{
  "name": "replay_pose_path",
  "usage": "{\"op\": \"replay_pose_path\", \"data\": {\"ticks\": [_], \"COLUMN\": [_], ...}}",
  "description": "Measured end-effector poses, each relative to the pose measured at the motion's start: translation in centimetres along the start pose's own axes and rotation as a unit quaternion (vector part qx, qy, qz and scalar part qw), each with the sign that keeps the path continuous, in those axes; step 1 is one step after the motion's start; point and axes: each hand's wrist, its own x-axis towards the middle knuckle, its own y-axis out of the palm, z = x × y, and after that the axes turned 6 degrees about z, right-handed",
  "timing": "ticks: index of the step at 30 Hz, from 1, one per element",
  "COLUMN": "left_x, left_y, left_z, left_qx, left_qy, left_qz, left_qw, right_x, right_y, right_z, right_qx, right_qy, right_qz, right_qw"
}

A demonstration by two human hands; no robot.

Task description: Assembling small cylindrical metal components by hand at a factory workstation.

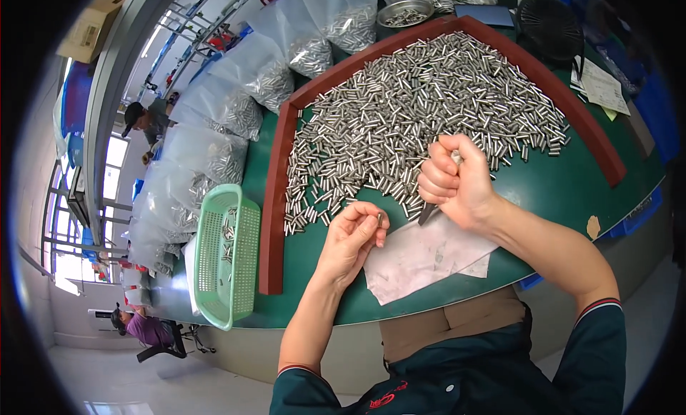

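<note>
My left hand [355,233] pinches one small silver metal pin [379,218] between its fingertips, just above the green table top [564,186]. To its right, my right hand [455,181] is closed in a fist around a thin tool whose dark blade tip [426,213] points down toward the pin. A big heap of the same silver pins [421,108] lies right behind both hands, held in by a dark red wooden frame [272,222]. Under my right hand lies a white sheet of paper [418,261].
A light green plastic basket [227,254] with a few pins stands left of the frame. Clear plastic bags of pins [236,108] line the far left edge. A metal bowl [404,13], a black fan [547,22] and papers [602,86] sit at the back right. Other people work at the far left.
</note>
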Motion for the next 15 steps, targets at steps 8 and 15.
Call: {"op": "replay_pose_path", "data": {"ticks": [8,15], "left_x": [0.0,-0.4], "left_y": [-1.1,-2.2], "left_z": [-0.6,-2.0], "left_qx": [-0.038,-0.078], "left_qy": [-0.057,0.007], "left_qz": [-0.050,-0.065], "left_qw": [0.996,0.995], "right_x": [-0.3,-0.3], "right_y": [0.4,0.5], "right_z": [-0.4,-0.7], "right_qx": [-0.016,-0.029], "right_qy": [0.023,0.029], "right_qz": [-0.002,0.004], "right_qw": [1.000,0.999]}}
